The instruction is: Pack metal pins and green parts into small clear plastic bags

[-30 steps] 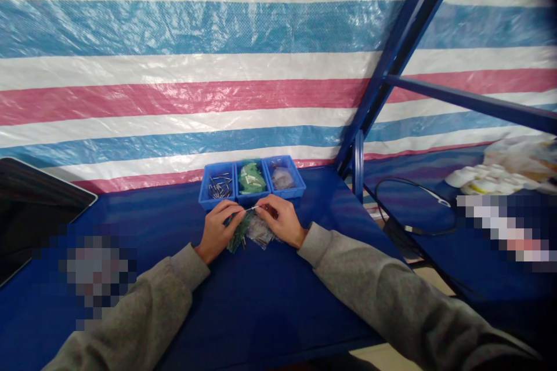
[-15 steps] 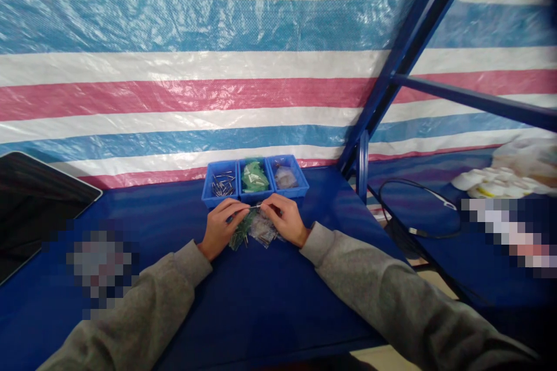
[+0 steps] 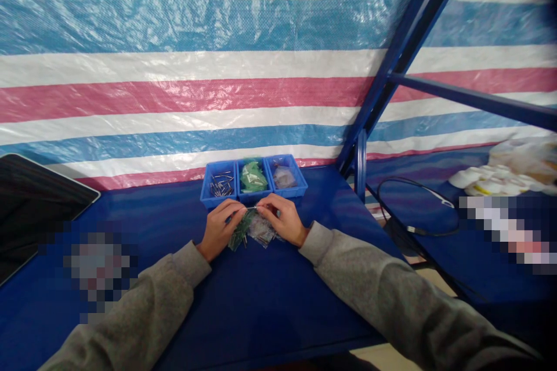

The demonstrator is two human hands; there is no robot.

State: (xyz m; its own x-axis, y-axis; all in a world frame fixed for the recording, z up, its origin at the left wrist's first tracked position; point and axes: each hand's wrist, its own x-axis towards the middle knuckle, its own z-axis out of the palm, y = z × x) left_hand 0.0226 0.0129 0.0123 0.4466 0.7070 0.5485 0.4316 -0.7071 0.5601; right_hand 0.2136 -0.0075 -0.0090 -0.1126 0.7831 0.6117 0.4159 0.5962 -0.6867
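Note:
My left hand (image 3: 221, 231) and my right hand (image 3: 285, 221) face each other above the table, just in front of the blue bins. Between their pinched fingertips stretches a thin, light metal rod (image 3: 251, 207), one end in each hand. Below it lie a green plastic bag (image 3: 239, 233) and clear plastic bags (image 3: 261, 233), with small metal pieces showing at their edges. Loose metal rods (image 3: 223, 186) lie in the left bin (image 3: 205, 194). A green bag (image 3: 253, 176) fills the middle bin (image 3: 256, 193), and clear bags (image 3: 284, 178) lie in the right bin (image 3: 300, 190).
A dark screen-like panel (image 3: 39, 208) stands at the left, near a blurred-out item (image 3: 99, 266). Right of the blue metal frame (image 3: 360, 162) lie a black cable (image 3: 415, 233) and white rolls (image 3: 491, 179). Behind the blue table (image 3: 261, 301) hangs a striped sheet (image 3: 195, 95).
My fingertips have drawn slightly apart along the rod, so more of it shows between them. The whole view has shifted very slightly; the bins and bags lie as before.

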